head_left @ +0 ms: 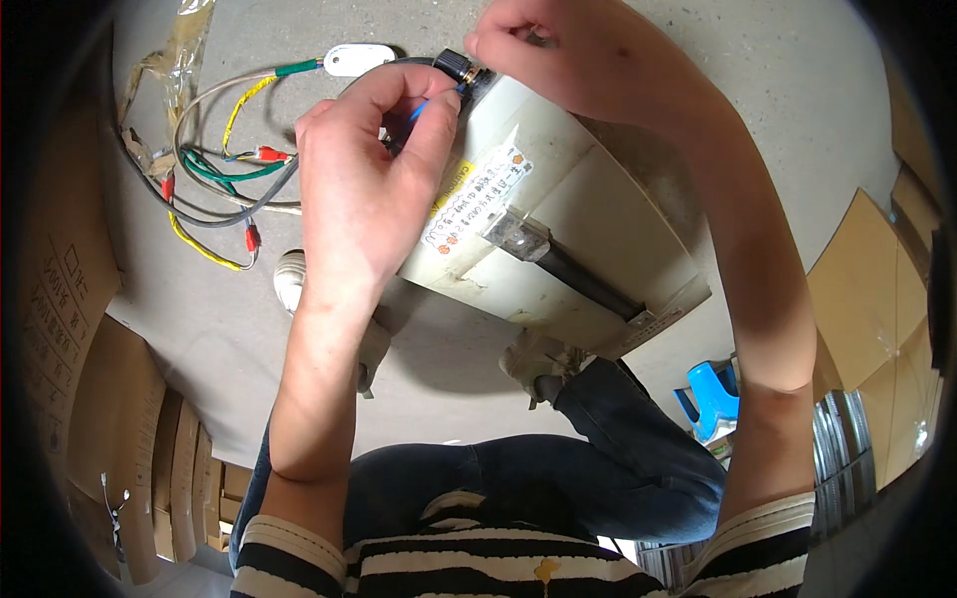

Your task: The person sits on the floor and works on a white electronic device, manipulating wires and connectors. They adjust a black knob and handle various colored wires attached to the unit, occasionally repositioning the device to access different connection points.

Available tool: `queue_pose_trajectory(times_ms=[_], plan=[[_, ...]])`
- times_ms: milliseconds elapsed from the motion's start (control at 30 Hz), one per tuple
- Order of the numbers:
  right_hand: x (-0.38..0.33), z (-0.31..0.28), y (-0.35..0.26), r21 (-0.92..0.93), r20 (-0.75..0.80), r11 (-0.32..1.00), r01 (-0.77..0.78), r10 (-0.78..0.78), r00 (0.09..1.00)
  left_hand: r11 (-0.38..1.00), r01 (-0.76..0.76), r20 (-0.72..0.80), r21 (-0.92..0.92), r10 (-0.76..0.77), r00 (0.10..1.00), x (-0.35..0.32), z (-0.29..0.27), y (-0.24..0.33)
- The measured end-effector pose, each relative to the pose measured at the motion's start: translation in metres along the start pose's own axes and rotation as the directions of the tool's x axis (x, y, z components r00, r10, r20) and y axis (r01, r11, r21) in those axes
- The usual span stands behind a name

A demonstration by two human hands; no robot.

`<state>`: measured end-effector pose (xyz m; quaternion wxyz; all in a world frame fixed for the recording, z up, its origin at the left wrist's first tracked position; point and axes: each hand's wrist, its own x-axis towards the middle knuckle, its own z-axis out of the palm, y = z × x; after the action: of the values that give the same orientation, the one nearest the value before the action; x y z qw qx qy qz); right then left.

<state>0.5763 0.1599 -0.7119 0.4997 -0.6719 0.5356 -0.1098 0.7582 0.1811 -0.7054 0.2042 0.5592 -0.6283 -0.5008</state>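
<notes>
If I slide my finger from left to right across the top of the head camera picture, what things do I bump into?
Bundle of coloured wires → white oval tag → left hand → black threaded fitting on the cream housing → right hand.

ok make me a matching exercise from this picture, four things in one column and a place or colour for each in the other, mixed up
Things:
1. left hand
2. right hand
3. bundle of wires
4. blue stool

Places or colours:
A. lies on the concrete floor, left of the hands
B. pinches a thin blue wire
C. stands at the lower right, past the knee
D. at the black fitting on top of the cream housing

Pairs: 1-B, 2-D, 3-A, 4-C
</notes>
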Motion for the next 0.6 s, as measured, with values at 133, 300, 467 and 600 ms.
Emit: queue_pose_trajectory(times_ms=[133,300,467,600], plan=[[-0.002,-0.006,-0.001,0.121,0.077,0.993,-0.01,0.0,0.997,1.0,0.011,-0.006,-0.012,-0.011,1.0,-0.001,0.0,-0.001],[-0.01,0.007,-0.006,0.037,-0.114,0.998,0.053,-0.048,0.992,1.0,-0.019,-0.014,0.016,0.02,1.0,-0.003,0.002,-0.007],[-0.016,0.016,-0.001,-0.162,-0.194,0.949,0.269,-0.298,0.935,1.0,0.015,-0.001,-0.013,-0.015,1.0,-0.004,0.001,-0.006],[-0.018,0.018,-0.008,-0.274,-0.196,0.906,0.322,-0.38,0.904,0.997,0.065,-0.013,-0.035,-0.065,0.998,-0.005,0.0,-0.006]])
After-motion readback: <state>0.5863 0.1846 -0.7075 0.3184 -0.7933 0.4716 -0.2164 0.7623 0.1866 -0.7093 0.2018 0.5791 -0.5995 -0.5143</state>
